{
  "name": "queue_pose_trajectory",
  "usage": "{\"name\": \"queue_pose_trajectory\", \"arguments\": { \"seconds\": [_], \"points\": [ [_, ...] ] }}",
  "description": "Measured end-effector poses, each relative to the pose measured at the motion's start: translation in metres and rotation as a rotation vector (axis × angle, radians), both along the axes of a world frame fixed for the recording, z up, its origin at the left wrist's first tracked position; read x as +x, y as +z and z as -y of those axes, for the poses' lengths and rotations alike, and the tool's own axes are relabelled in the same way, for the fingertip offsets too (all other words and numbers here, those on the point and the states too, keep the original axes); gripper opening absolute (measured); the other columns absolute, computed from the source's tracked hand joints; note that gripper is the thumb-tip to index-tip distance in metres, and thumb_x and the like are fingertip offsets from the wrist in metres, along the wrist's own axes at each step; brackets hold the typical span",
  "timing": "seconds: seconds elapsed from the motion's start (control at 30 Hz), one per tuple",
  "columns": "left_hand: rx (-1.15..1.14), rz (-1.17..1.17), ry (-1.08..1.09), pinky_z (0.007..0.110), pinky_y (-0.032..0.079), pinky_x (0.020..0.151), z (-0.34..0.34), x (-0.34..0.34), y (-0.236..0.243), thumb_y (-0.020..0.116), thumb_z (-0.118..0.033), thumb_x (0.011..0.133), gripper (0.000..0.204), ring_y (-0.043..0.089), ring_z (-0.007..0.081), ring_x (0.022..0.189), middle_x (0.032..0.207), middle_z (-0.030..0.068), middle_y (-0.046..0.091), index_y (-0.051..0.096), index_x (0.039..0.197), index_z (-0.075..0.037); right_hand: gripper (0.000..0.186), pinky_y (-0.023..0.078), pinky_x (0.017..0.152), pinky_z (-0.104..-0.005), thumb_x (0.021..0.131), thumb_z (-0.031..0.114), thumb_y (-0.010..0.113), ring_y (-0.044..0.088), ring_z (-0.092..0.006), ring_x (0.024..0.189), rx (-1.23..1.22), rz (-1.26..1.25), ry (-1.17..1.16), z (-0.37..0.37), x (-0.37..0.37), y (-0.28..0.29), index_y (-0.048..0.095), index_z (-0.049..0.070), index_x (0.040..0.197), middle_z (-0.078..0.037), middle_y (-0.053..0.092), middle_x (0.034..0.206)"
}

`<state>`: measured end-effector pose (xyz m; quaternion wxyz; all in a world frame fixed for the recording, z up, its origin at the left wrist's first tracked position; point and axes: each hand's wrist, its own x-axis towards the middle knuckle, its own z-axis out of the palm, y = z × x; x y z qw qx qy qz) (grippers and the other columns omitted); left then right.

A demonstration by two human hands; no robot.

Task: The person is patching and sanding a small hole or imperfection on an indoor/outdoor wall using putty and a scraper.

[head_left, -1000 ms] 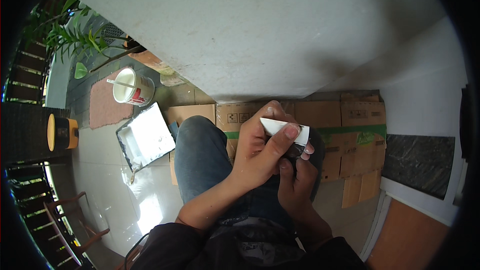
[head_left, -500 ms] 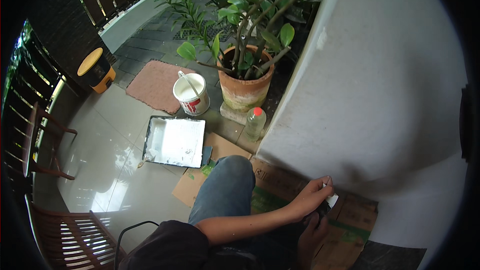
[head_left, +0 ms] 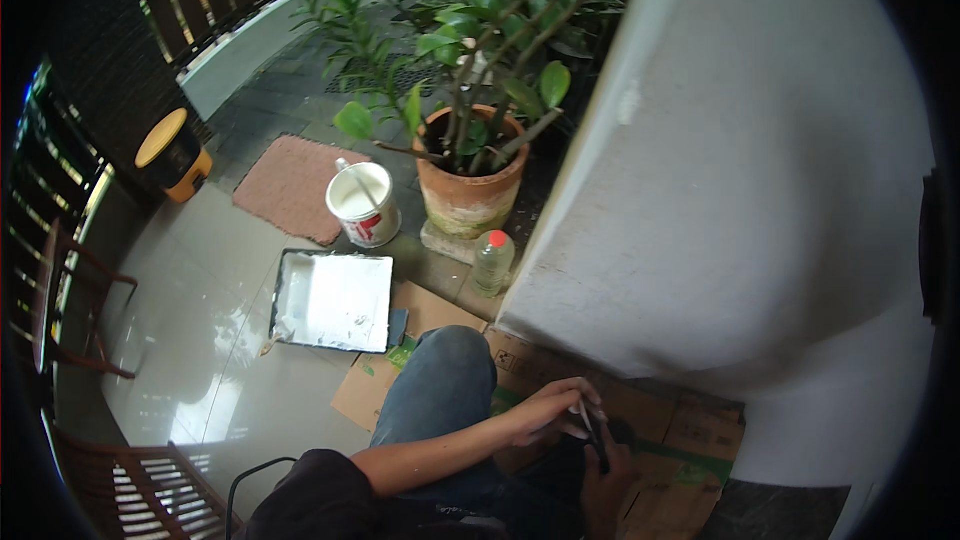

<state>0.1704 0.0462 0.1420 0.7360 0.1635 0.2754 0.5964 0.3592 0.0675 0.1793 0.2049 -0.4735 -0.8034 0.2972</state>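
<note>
My left hand (head_left: 548, 414) reaches across from the left with its fingers curled around a small, flat, pale-edged thing (head_left: 585, 418). Just below and to the right, my right hand (head_left: 608, 480) grips a slim dark object (head_left: 601, 448) with thumb and finger. The two hands nearly touch above the cardboard by the wall. Whether the pale and dark parts belong to one tool I cannot tell. My bent knee (head_left: 445, 370) in blue jeans is left of the hands.
A black-rimmed paint tray (head_left: 335, 295) coated in white lies on the tiles. Beyond it stand a bucket of white paint (head_left: 362, 210), a red-capped clear bottle (head_left: 493, 265) and a potted plant (head_left: 470, 190). Flattened cardboard (head_left: 690, 430) runs along the white wall (head_left: 740, 190). Wooden chairs (head_left: 150, 485) are at left.
Both hands have drawn left and away from the wall, toward my knee. The pale thing now shows only a thin edge. The whole view has shifted slightly.
</note>
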Motion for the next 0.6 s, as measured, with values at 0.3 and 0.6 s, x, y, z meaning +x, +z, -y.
{"name": "queue_pose_trajectory", "arguments": {
  "seconds": [0.3, 0.6],
  "points": [
    [-0.137, 0.186, 0.083, 0.041, 0.048, 0.094, 0.040, -0.005, -0.035, 0.048, -0.010, 0.084, 0.009, 0.055, 0.0289, 0.115, 0.110, 0.0131, 0.058, 0.054, 0.088, -0.006, 0.038, 0.044, 0.078, -0.0404, 0.089, 0.017, 0.060, 0.054, -0.0331, 0.085, -0.009, 0.126, 0.217, 0.025, -0.001, -0.001, 0.057, 0.004, 0.124, -0.018, 0.054, 0.091],
    [-0.012, 0.439, -0.011, 0.032, 0.045, 0.075, 0.034, -0.007, -0.012, 0.055, -0.014, 0.073, 0.010, 0.050, 0.0202, 0.085, 0.083, 0.0055, 0.049, 0.048, 0.079, -0.009, 0.022, 0.044, 0.077, -0.0402, 0.093, 0.014, 0.054, 0.052, -0.0376, 0.086, -0.031, -0.142, 0.212, 0.047, -0.002, -0.016, 0.057, -0.004, 0.105, -0.021, 0.050, 0.096]
  ]
}}
